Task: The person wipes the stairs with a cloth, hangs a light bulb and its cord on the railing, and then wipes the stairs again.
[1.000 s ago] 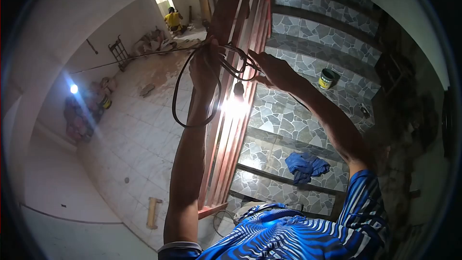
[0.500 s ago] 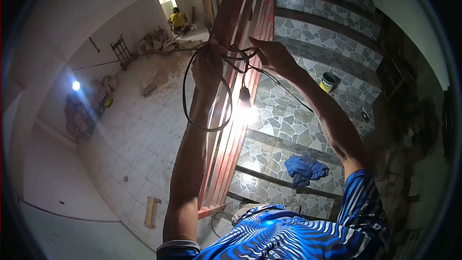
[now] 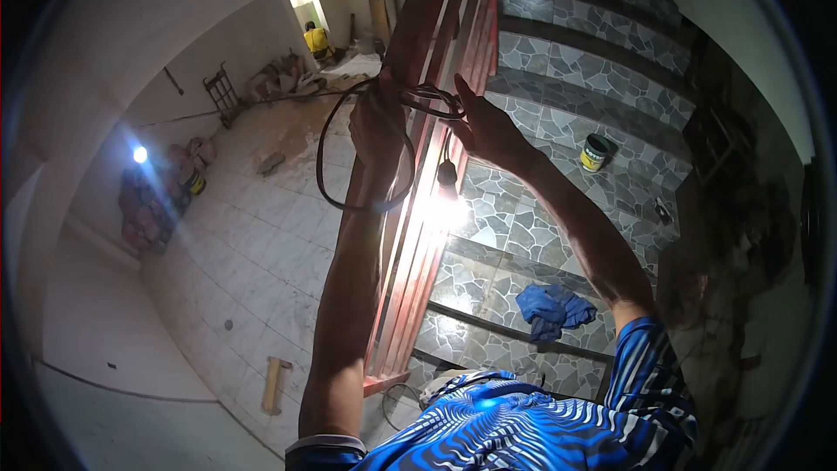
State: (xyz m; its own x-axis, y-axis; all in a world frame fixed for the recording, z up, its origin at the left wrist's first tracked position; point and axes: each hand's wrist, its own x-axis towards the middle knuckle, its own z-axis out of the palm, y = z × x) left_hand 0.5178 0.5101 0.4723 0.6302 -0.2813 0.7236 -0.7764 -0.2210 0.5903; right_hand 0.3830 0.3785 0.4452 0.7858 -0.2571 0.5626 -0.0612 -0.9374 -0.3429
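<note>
My left hand [image 3: 378, 129] is closed around a dark electric cable [image 3: 323, 157] at the top of the red railing [image 3: 417, 26]. One large loop hangs below that hand, and several smaller loops stretch across to the right. My right hand [image 3: 490, 133] is at the right end of these loops, its fingers spread on either side of them; whether they press on the cable is hard to see. Below it, a lit bulb [image 3: 448, 212] hangs from a black lamp holder [image 3: 447, 174] beside the railing.
Stone-patterned stairs [image 3: 558, 61] rise on the right, with a paint can [image 3: 595, 153] and a blue cloth [image 3: 554, 310] on them. A tiled floor [image 3: 253, 270] lies left, below. A person in yellow [image 3: 316, 40] crouches far off. Another light [image 3: 139, 154] shines at left.
The right hand's fingers have spread apart from a pinch on the cable. The large loop has shifted slightly up and left. The far person has bent lower.
</note>
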